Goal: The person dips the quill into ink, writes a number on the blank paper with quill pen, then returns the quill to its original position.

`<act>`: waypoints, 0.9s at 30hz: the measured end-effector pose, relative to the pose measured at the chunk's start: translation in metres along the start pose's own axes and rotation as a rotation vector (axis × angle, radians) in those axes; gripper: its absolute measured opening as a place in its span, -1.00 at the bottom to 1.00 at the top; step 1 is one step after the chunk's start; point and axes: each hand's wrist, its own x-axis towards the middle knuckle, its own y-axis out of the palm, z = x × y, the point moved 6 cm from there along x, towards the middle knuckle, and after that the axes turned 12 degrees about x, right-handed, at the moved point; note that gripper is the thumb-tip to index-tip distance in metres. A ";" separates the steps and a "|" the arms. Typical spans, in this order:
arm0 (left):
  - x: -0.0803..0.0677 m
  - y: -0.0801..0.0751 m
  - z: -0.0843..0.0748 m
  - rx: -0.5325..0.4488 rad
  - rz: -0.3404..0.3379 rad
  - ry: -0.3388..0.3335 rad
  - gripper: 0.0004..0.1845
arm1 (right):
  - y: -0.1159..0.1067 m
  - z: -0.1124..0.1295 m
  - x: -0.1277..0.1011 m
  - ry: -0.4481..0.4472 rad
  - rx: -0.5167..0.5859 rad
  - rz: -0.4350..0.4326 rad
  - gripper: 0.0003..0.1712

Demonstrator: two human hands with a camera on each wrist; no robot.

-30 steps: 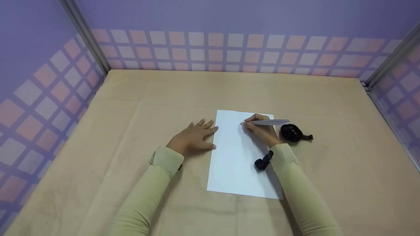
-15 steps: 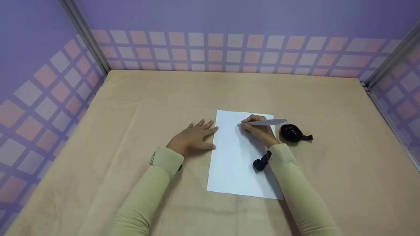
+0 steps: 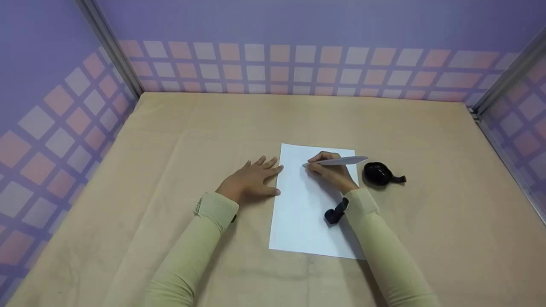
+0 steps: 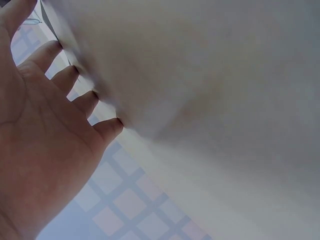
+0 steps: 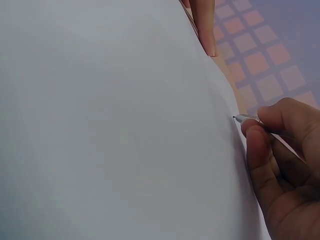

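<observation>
In the head view a white sheet of paper [image 3: 298, 221] lies on the table. My right hand [image 3: 332, 170] pinches a pale grey pen [image 3: 343, 160] whose upper end widens and tapers like a feather. Its tip [image 5: 235, 117] is right at the paper's surface in the right wrist view, towards the upper part of the sheet. My left hand [image 3: 251, 179] rests flat with spread fingers, thumb and index fingertip at the sheet's left edge. From below, the left wrist view shows that palm [image 4: 55, 135] and its fingertips against the table surface.
A glossy black, rounded dish-like object [image 3: 378, 174] with a short stub handle sits right of the paper. A small black device [image 3: 335, 212] on the right wrist hangs over the sheet. Purple walls with pink and white squares [image 3: 256, 68] border the beige-covered table [image 3: 204, 119].
My right hand has slid left and slightly nearer to the body, carrying the pen across the upper part of the paper. My left hand and the sheet stay in place.
</observation>
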 end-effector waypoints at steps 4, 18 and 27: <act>0.001 0.000 0.000 0.005 0.002 -0.001 -0.17 | 0.001 -0.006 0.004 -0.008 -0.005 0.022 -0.75; 0.001 0.001 0.000 0.001 0.003 -0.007 -0.17 | 0.001 -0.025 0.014 -0.038 -0.003 0.052 -0.79; 0.000 0.001 0.000 -0.007 0.004 -0.010 -0.18 | 0.007 -0.019 0.010 0.002 -0.009 0.083 -0.75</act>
